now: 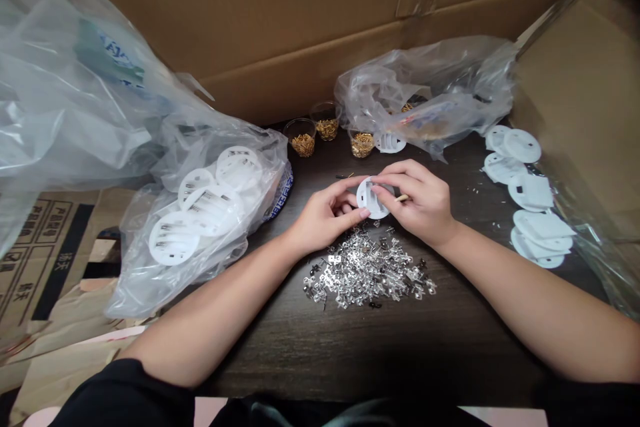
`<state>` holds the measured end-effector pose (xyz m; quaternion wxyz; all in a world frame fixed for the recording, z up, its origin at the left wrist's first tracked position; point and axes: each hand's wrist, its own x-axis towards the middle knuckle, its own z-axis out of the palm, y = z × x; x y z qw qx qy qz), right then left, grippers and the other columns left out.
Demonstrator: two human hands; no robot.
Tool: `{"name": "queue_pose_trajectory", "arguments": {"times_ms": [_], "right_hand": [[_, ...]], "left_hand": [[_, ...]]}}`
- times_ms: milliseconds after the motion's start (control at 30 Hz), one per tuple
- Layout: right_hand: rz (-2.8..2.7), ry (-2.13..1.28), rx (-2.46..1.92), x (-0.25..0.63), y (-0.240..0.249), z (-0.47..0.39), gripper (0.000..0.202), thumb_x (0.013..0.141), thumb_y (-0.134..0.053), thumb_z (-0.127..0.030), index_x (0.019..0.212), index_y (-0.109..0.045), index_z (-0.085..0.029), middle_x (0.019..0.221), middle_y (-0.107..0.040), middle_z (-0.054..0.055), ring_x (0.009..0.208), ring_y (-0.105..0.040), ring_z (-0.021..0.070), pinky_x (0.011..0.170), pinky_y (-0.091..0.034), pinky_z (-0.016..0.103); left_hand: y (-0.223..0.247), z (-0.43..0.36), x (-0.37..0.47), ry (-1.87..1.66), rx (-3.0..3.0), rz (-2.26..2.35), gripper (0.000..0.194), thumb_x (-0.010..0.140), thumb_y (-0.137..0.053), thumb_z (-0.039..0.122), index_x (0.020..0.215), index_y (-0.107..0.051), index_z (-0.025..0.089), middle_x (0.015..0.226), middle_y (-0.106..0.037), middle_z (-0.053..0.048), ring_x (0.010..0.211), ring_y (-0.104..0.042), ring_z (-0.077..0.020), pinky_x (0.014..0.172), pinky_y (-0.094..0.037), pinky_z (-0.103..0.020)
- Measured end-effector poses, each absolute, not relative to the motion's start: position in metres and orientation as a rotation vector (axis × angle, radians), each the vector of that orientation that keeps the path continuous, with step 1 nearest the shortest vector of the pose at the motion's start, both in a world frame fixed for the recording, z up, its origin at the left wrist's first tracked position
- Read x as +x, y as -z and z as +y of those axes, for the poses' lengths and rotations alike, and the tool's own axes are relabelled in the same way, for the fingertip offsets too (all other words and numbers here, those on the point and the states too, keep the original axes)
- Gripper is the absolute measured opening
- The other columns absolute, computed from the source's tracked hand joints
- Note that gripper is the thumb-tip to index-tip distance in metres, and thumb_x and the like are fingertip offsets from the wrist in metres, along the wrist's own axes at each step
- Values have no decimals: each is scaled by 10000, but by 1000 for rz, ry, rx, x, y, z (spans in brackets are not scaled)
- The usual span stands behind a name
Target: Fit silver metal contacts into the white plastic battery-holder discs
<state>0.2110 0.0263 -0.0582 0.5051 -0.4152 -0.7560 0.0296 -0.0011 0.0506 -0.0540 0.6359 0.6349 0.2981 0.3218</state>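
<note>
A round white plastic disc (369, 199) with slots is held above the table in front of me. My left hand (334, 212) grips its left edge, thumb at the bottom and fingers behind. On the disc's right side, my right hand (417, 200) presses its thumb and fingertips to the raised part; a thin light-coloured stick (401, 198) pokes out of this hand. Whether a small piece sits under the right fingertips I cannot make out. Just below both hands lies a loose pile of small shiny metal clips (367, 270), with some dark pieces among them.
White discs lie in a plastic bag (135, 280) at left, and more white discs (530, 191) are stacked at right. Behind the hands stand clear cups (303, 144) of gold-coloured screws. Another plastic bag (450, 73) and cardboard walls (280, 13) bound the dark table (310, 360).
</note>
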Motion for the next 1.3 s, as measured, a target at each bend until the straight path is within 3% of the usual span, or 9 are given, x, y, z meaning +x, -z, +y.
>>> {"name": "queue_pose_trajectory", "arguments": {"times_ms": [367, 633, 1100, 1300], "right_hand": [[-1887, 15, -1018, 212, 61, 26, 141, 922, -732, -163, 1054, -768, -199, 1030, -730, 70, 899, -732, 181, 761, -631, 326], [-1983, 239, -1079, 212, 55, 22, 88, 931, -734, -184, 1003, -782, -171, 1034, -771, 77, 709, -728, 140, 585, -572, 275], [-2032, 339, -1029, 216, 55, 19, 138, 914, -744, -158, 1050, -764, -169, 1057, -786, 81, 784, -748, 152, 609, -567, 258], [-2052, 401, -1060, 214, 52, 18, 143, 917, -753, -189, 1058, -776, -194, 1062, -787, 55, 655, -675, 111, 542, -515, 255]], "left_hand": [[61, 54, -3, -735, 1470, 622, 649, 859, -817, 329, 1441, -586, 158, 888, -719, -38, 701, -597, -85, 652, -491, -200], [63, 54, -4, -735, 1516, 641, 662, 875, -799, 348, 1473, -579, 169, 914, -730, -41, 673, -570, -77, 630, -483, -208], [61, 53, -4, -740, 1528, 627, 633, 876, -796, 336, 1461, -607, 188, 878, -725, -30, 681, -564, -80, 652, -492, -208], [61, 54, -5, -746, 1537, 641, 611, 890, -779, 348, 1457, -615, 190, 847, -705, -23, 670, -525, -84, 632, -458, -210]]}}
